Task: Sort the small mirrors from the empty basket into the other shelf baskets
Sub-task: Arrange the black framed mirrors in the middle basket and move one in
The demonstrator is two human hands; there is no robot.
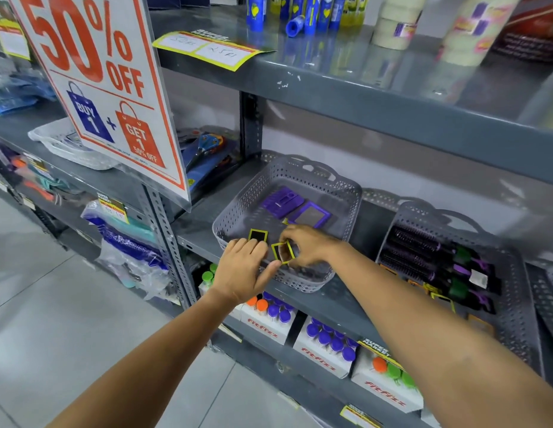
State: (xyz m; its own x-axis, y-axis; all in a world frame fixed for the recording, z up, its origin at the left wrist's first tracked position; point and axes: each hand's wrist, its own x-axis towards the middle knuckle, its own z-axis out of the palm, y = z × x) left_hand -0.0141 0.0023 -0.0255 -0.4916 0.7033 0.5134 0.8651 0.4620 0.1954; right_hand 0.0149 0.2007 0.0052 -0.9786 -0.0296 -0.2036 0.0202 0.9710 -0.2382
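- Right hand [303,245] pinches a yellow mirror [283,252] over the basket's [346,193] front edge.
- Left hand [242,267] holds another mirror [258,235], just left.
- Brush basket [522,304] lies right; right hand nearer.

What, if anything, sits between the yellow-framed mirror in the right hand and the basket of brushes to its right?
Nothing visible does. The right hand holds the yellow-framed mirror over the grey basket; only bare shelf separates it from the brush basket.
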